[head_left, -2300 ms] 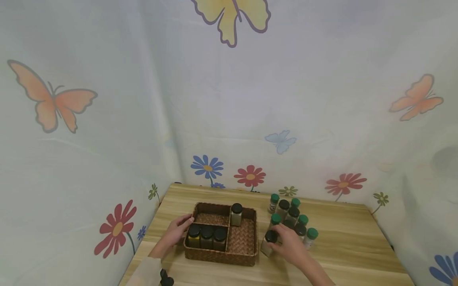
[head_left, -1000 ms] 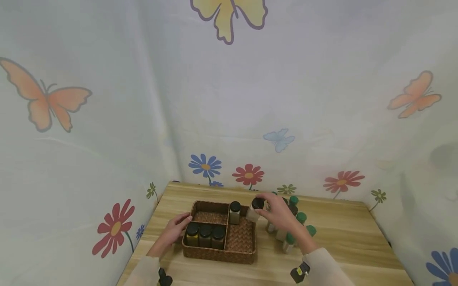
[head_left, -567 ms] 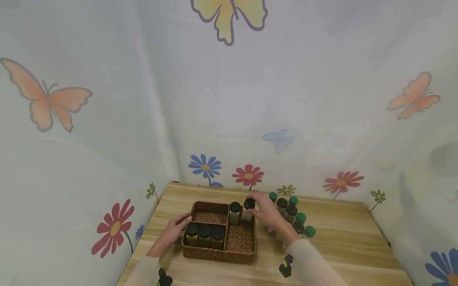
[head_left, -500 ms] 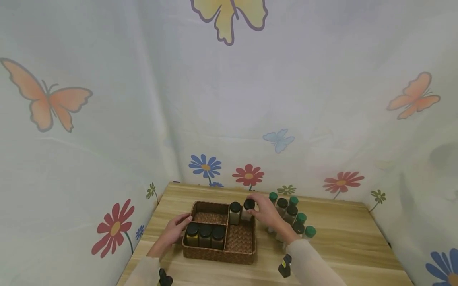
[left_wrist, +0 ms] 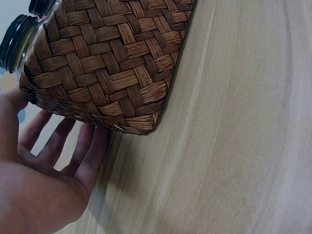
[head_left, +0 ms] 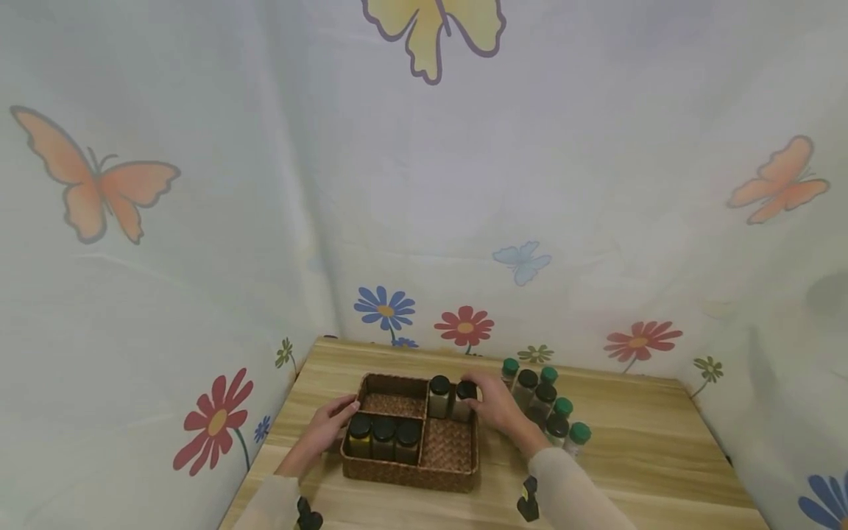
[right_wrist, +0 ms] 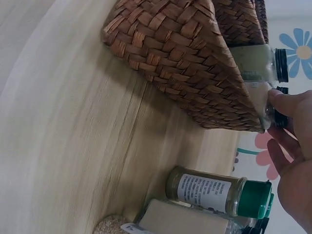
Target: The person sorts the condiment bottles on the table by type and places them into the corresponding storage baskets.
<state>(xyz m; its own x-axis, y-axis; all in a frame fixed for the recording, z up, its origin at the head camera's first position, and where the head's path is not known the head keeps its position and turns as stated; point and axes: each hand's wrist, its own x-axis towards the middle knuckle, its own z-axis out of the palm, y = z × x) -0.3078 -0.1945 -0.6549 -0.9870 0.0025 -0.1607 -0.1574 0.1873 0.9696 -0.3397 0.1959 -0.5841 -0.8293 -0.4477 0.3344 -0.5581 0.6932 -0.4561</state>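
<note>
A woven brown basket with three compartments stands on the table. My left hand rests at its left side, thumb by the rim and fairly straight fingers along the outer wall in the left wrist view. With my right hand I pinch a black-lidded spice jar near its lid, at the back of the right compartment. In the right wrist view this jar is partly behind the basket wall. Beside it stands another black-lidded jar. Three dark jars fill the front left compartment.
Right of the basket, several green- and black-capped jars stand close together on the wooden table. A green-capped jar is near the right hand. Printed cloth walls enclose the table's back and sides.
The right hand has carried the black-lidded spice jar left from the table into the right compartment, and over the last half second lowered it further. The left hand has stayed at the basket.
</note>
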